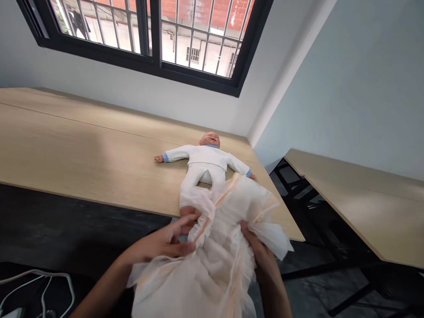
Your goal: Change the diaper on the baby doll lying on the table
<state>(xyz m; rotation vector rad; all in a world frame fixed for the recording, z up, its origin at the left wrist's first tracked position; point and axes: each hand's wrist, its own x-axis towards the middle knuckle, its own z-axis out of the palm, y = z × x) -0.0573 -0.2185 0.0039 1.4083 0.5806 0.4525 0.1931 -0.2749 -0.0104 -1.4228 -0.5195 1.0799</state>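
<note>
A baby doll point(205, 163) in a white suit with blue cuffs lies on its back on the wooden table point(82, 145), head toward the window. I hold an unfolded white diaper point(225, 234) in the air in front of the doll's legs. My left hand point(165, 243) pinches the diaper's left frilled edge between thumb and fingers. On the other side, my right hand point(256, 251) grips the right edge, its fingers partly buried in the material. The diaper hides the doll's feet and part of its right leg.
A second wooden table point(364, 198) stands to the right across a gap with dark floor. A barred window point(149, 31) sits above the first table. White cables point(36, 282) lie at the lower left on a dark surface.
</note>
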